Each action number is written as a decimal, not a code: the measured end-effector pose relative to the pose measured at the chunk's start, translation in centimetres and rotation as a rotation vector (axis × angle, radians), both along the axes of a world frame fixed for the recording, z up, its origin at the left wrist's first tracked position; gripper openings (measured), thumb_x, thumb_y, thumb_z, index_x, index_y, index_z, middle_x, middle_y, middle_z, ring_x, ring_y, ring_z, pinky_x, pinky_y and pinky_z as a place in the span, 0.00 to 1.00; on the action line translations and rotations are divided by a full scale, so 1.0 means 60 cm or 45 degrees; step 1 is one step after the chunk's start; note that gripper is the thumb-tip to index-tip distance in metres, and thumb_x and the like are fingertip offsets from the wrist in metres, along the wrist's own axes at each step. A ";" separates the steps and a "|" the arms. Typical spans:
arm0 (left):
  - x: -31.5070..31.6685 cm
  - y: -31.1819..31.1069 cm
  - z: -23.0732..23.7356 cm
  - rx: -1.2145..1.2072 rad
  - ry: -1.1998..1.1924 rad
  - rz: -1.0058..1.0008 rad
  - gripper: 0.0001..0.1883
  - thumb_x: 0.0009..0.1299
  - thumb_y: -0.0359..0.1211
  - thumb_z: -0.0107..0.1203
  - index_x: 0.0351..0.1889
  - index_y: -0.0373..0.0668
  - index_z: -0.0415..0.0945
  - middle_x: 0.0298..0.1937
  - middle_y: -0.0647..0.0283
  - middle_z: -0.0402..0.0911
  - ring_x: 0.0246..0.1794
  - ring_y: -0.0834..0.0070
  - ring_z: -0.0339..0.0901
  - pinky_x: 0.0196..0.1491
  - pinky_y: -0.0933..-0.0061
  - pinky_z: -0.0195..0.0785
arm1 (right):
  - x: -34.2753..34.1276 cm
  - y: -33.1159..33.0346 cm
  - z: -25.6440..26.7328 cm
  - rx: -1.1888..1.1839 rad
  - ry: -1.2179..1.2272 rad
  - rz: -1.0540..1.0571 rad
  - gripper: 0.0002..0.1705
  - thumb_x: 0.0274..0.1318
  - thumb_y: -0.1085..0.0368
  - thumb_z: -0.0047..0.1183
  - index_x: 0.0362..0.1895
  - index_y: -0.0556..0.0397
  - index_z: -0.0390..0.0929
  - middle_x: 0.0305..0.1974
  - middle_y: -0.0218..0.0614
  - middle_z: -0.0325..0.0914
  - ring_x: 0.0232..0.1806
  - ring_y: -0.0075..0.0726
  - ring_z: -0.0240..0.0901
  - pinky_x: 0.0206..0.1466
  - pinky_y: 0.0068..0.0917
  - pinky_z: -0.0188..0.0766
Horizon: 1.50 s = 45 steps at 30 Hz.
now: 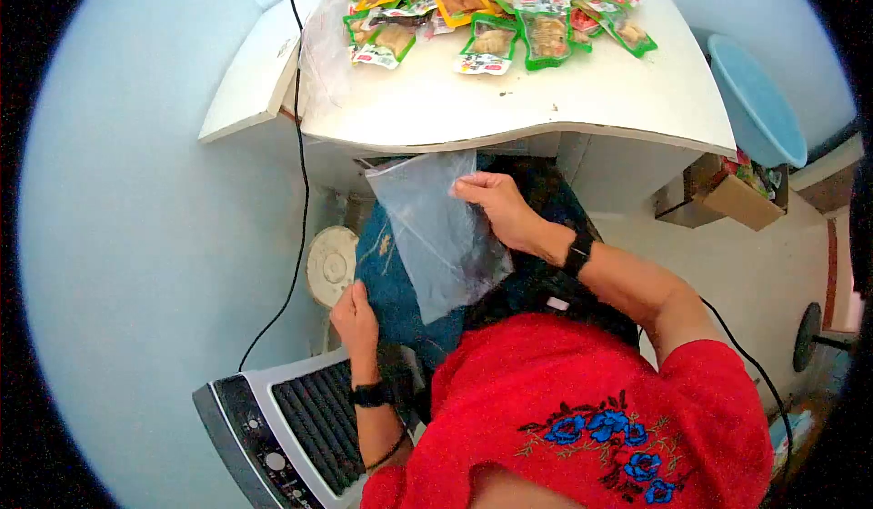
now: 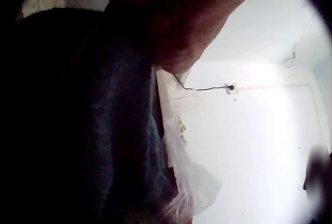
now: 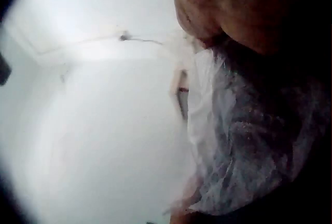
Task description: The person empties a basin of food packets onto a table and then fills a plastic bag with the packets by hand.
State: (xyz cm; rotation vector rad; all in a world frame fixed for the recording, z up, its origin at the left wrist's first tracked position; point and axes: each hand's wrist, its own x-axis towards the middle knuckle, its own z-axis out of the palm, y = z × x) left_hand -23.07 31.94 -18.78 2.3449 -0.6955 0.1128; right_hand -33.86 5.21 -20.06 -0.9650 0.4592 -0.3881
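We see the right hand (image 1: 502, 211) pinching a clear plastic bag (image 1: 435, 245) by its upper right part, thumb and fingers pressed together on the film. The bag hangs over the person's lap, just below the front edge of the white table (image 1: 427, 109) — limp and slanting. The left hand (image 1: 356, 323) is beside the blue cloth (image 1: 386, 295) over the leg, apart from the bag; we cannot tell whether its fingers grasp anything. Sealed food packets (image 1: 546, 36) lie heaped on the table.
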 end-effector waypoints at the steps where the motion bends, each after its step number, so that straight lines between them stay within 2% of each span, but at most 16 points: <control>1: -0.008 0.011 0.012 0.032 0.044 -0.066 0.20 0.74 0.38 0.47 0.22 0.32 0.67 0.17 0.51 0.62 0.18 0.63 0.55 0.25 0.62 0.53 | -0.013 0.001 0.022 -0.105 -0.023 -0.021 0.09 0.58 0.66 0.57 0.38 0.59 0.81 0.36 0.27 0.79 0.39 0.20 0.71 0.47 0.21 0.66; 3: -0.017 0.030 0.037 0.095 0.126 -0.192 0.21 0.73 0.38 0.48 0.21 0.32 0.65 0.16 0.54 0.59 0.19 0.70 0.53 0.24 0.65 0.52 | -0.040 -0.003 0.059 -0.318 -0.073 -0.062 0.08 0.58 0.65 0.57 0.37 0.58 0.82 0.34 0.25 0.78 0.39 0.18 0.70 0.47 0.19 0.65; 4: -0.032 0.025 0.060 0.036 0.239 -0.225 0.21 0.72 0.39 0.50 0.21 0.33 0.65 0.15 0.59 0.58 0.19 0.78 0.55 0.23 0.68 0.53 | -0.054 -0.003 0.076 -0.188 -0.071 -0.050 0.11 0.57 0.64 0.58 0.36 0.60 0.83 0.35 0.29 0.78 0.40 0.23 0.71 0.46 0.21 0.66; 8: -0.041 0.037 0.129 0.309 0.681 -0.422 0.21 0.72 0.41 0.53 0.20 0.35 0.68 0.16 0.71 0.60 0.20 0.85 0.58 0.23 0.74 0.54 | -0.111 -0.004 0.096 -0.384 -0.130 -0.059 0.11 0.57 0.63 0.57 0.34 0.60 0.83 0.33 0.28 0.77 0.36 0.22 0.70 0.44 0.21 0.66; 11: -0.025 0.050 0.152 0.461 0.809 -0.577 0.21 0.71 0.41 0.54 0.20 0.36 0.69 0.16 0.72 0.61 0.21 0.85 0.59 0.23 0.75 0.54 | -0.153 0.000 0.120 -0.355 -0.117 0.058 0.11 0.57 0.62 0.58 0.33 0.58 0.83 0.32 0.26 0.77 0.33 0.20 0.69 0.40 0.20 0.66; 15: -0.012 0.034 0.176 0.554 0.785 -0.340 0.26 0.72 0.48 0.50 0.21 0.34 0.75 0.16 0.68 0.71 0.20 0.81 0.68 0.25 0.74 0.60 | -0.188 0.002 0.121 -0.383 -0.055 0.110 0.10 0.57 0.60 0.58 0.32 0.53 0.84 0.26 0.21 0.76 0.26 0.15 0.66 0.27 0.17 0.63; 19: -0.004 -0.012 0.169 0.259 0.533 -0.343 0.28 0.74 0.49 0.46 0.25 0.33 0.80 0.19 0.61 0.78 0.22 0.70 0.76 0.28 0.67 0.65 | -0.205 -0.002 0.126 -0.444 -0.058 0.098 0.11 0.57 0.60 0.58 0.31 0.54 0.85 0.25 0.21 0.76 0.24 0.14 0.66 0.25 0.17 0.61; 22: -0.005 -0.055 0.175 0.417 0.132 -0.301 0.24 0.75 0.45 0.44 0.32 0.32 0.80 0.27 0.55 0.83 0.29 0.61 0.78 0.35 0.63 0.69 | -0.212 -0.010 0.128 -0.445 -0.033 0.129 0.10 0.56 0.61 0.59 0.31 0.54 0.85 0.24 0.21 0.77 0.25 0.14 0.66 0.26 0.17 0.61; 25: 0.010 -0.087 0.138 0.151 -0.002 -0.415 0.21 0.75 0.43 0.44 0.44 0.33 0.79 0.42 0.48 0.82 0.42 0.55 0.78 0.47 0.63 0.68 | -0.214 -0.011 0.122 -0.407 -0.001 0.122 0.09 0.56 0.63 0.59 0.30 0.55 0.84 0.25 0.22 0.76 0.25 0.15 0.66 0.26 0.18 0.61; 26: 0.006 -0.090 0.132 0.146 0.055 -0.437 0.22 0.76 0.43 0.41 0.54 0.33 0.74 0.52 0.46 0.79 0.53 0.57 0.75 0.56 0.65 0.64 | -0.215 -0.009 0.125 -0.432 -0.043 0.142 0.09 0.56 0.64 0.59 0.30 0.56 0.84 0.25 0.22 0.75 0.25 0.16 0.66 0.26 0.18 0.61; 29: 0.062 -0.088 0.069 -0.080 0.586 -0.355 0.24 0.77 0.44 0.39 0.56 0.33 0.73 0.53 0.51 0.79 0.55 0.62 0.74 0.60 0.67 0.62 | -0.225 -0.001 0.142 -0.545 -0.143 0.183 0.08 0.56 0.65 0.59 0.29 0.58 0.83 0.24 0.23 0.73 0.24 0.17 0.65 0.26 0.19 0.61; 30: 0.019 -0.113 0.128 -0.265 0.936 -0.283 0.26 0.77 0.47 0.39 0.55 0.33 0.73 0.53 0.58 0.79 0.52 0.70 0.74 0.57 0.69 0.64 | -0.228 0.005 0.149 -0.607 -0.164 0.185 0.08 0.56 0.66 0.59 0.29 0.58 0.83 0.24 0.24 0.72 0.24 0.17 0.65 0.26 0.19 0.61; 32: 0.045 -0.100 0.103 -0.016 0.714 -0.437 0.25 0.77 0.47 0.39 0.54 0.34 0.74 0.52 0.62 0.78 0.49 0.73 0.73 0.55 0.70 0.65 | -0.231 0.016 0.165 -0.675 -0.197 0.211 0.07 0.56 0.67 0.58 0.30 0.59 0.82 0.24 0.25 0.71 0.24 0.18 0.65 0.26 0.19 0.61; 36: 0.063 -0.087 0.062 0.029 0.360 -0.492 0.21 0.76 0.42 0.42 0.50 0.32 0.75 0.46 0.64 0.80 0.42 0.77 0.72 0.48 0.72 0.68 | -0.236 0.026 0.176 -0.752 -0.202 0.230 0.07 0.56 0.67 0.59 0.31 0.58 0.82 0.23 0.25 0.70 0.24 0.18 0.66 0.26 0.20 0.61; 41: -0.004 -0.125 0.119 -0.176 0.495 -0.206 0.14 0.72 0.35 0.51 0.46 0.32 0.79 0.38 0.66 0.82 0.37 0.80 0.75 0.41 0.76 0.69 | -0.229 0.002 0.158 -0.601 -0.070 0.197 0.09 0.57 0.66 0.57 0.31 0.60 0.83 0.25 0.27 0.77 0.24 0.18 0.70 0.26 0.18 0.66; 45: 0.059 -0.115 0.035 -0.485 0.659 -0.340 0.13 0.70 0.33 0.54 0.44 0.32 0.79 0.37 0.66 0.83 0.35 0.80 0.75 0.39 0.76 0.69 | -0.237 -0.051 0.157 -0.708 0.239 0.215 0.12 0.59 0.62 0.55 0.37 0.57 0.84 0.25 0.29 0.80 0.24 0.21 0.76 0.26 0.19 0.70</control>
